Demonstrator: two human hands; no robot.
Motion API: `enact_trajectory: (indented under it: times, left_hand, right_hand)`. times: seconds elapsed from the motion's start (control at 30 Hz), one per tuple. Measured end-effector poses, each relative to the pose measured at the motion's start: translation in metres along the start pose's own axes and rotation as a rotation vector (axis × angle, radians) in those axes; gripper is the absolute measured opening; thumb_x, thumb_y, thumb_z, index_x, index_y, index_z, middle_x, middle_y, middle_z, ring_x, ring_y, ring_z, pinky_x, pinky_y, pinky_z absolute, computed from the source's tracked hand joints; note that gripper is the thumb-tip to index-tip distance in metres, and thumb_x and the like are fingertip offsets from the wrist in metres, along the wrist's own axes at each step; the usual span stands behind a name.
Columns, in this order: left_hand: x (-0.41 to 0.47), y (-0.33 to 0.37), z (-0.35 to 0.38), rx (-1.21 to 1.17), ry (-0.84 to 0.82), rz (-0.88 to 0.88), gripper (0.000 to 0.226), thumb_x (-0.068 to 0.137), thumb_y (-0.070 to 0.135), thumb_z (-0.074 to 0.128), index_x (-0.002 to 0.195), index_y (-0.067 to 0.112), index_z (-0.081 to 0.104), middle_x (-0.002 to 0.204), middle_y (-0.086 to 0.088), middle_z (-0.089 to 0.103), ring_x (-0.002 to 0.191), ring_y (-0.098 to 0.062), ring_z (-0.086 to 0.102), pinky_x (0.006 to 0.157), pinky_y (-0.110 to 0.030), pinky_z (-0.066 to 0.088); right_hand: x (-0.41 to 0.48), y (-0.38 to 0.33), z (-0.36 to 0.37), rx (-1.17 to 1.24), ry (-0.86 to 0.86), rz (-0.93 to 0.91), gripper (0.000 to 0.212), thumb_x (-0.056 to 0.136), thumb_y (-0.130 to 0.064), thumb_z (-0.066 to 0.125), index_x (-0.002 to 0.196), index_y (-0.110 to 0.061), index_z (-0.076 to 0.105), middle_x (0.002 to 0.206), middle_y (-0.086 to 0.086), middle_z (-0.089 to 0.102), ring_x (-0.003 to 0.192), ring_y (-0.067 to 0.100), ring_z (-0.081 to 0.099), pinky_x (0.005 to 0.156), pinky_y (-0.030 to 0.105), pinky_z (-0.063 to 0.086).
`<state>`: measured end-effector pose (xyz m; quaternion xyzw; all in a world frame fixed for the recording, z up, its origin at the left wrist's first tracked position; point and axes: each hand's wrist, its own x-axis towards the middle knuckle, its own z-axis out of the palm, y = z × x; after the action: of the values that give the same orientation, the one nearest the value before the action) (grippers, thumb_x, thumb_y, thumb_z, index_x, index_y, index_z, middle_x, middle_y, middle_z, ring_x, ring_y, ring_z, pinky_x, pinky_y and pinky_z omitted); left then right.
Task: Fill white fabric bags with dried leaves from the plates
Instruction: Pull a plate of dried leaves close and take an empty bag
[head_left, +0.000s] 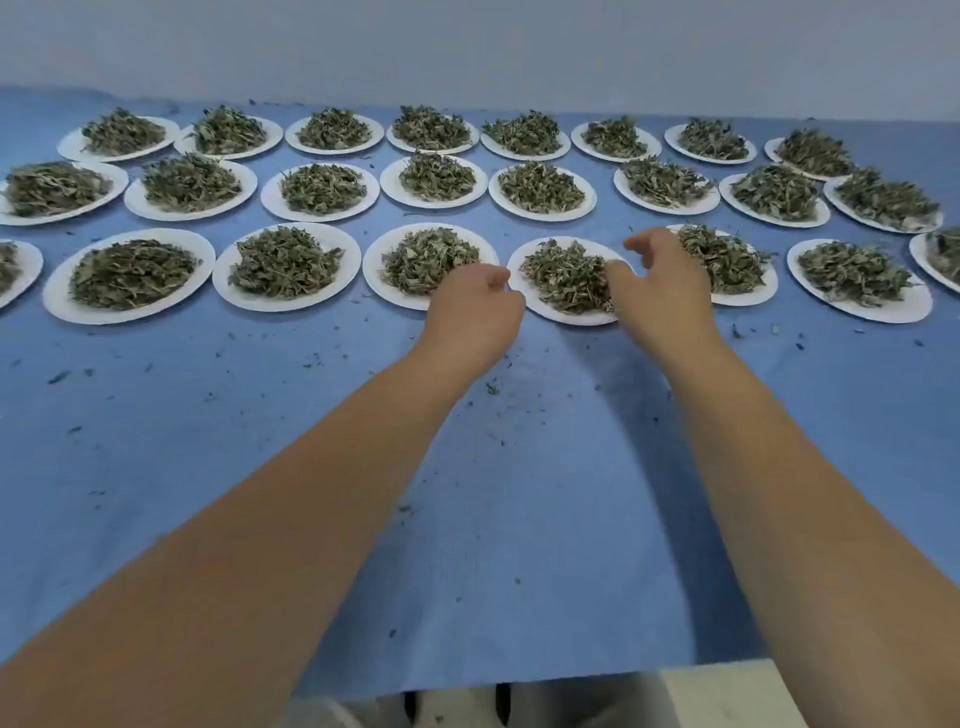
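Note:
Several white plates of dried green leaves stand in three rows on a blue cloth. Both my arms reach to one front-row plate with its heap of leaves. My left hand is at the plate's left rim with its fingers curled under. Whether it holds the rim is hidden. My right hand hovers over the plate's right side, fingers loosely curved and spread. Its thumb touches the leaves. No white fabric bag is in view.
The neighbouring front-row plates lie close on both sides. Leaf crumbs are scattered over the blue cloth between me and the plates. The table's near edge runs along the bottom, and a pale wall rises behind the back row.

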<state>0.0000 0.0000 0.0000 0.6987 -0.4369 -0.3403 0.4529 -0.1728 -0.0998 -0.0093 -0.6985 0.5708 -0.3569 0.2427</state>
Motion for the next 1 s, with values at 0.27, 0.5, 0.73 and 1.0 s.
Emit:
enact_trajectory:
  times: [0.27,0.5,0.73,1.0]
  left_hand:
    - [0.021,0.007,0.022,-0.199,-0.044,-0.204,0.053,0.092,0.005,0.050,0.144,0.011,0.047,0.116,-0.004,0.053,0.078,-0.018,0.069,0.090,-0.043,0.060]
    - [0.016,0.015,0.024,-0.189,-0.004,-0.168,0.060,0.096,0.005,0.047,0.155,0.011,0.034,0.129,-0.010,0.055,0.081,-0.013,0.069,0.059,-0.027,0.057]
    - [-0.017,0.005,0.007,-0.141,0.059,-0.113,0.059,0.092,0.007,0.046,0.151,0.012,0.043,0.124,-0.002,0.060,0.072,-0.009,0.073,0.071,-0.038,0.063]
    - [-0.081,-0.015,-0.024,-0.131,0.108,-0.060,0.034,0.091,0.006,0.047,0.108,0.030,0.065,0.121,0.001,0.062,0.069,0.001,0.071,0.055,-0.021,0.056]
  right_hand:
    - [0.024,0.017,0.006,-0.048,-0.105,0.131,0.038,0.101,-0.039,0.044,0.136,-0.024,0.047,0.100,0.001,0.061,0.076,0.008,0.057,0.056,0.027,0.037]
    - [0.020,0.019,-0.006,0.064,-0.067,0.171,0.035,0.104,-0.037,0.043,0.137,-0.027,0.048,0.097,-0.013,0.050,0.071,-0.005,0.047,0.057,0.017,0.032]
    - [-0.020,0.016,-0.021,0.132,-0.064,0.118,0.029,0.101,-0.036,0.047,0.129,-0.031,0.053,0.131,-0.008,0.055,0.096,0.000,0.057,0.066,0.017,0.037]
    - [-0.100,0.007,-0.024,0.245,-0.135,0.096,0.021,0.099,-0.035,0.051,0.119,-0.042,0.055,0.136,-0.018,0.055,0.105,0.006,0.065,0.097,0.041,0.054]
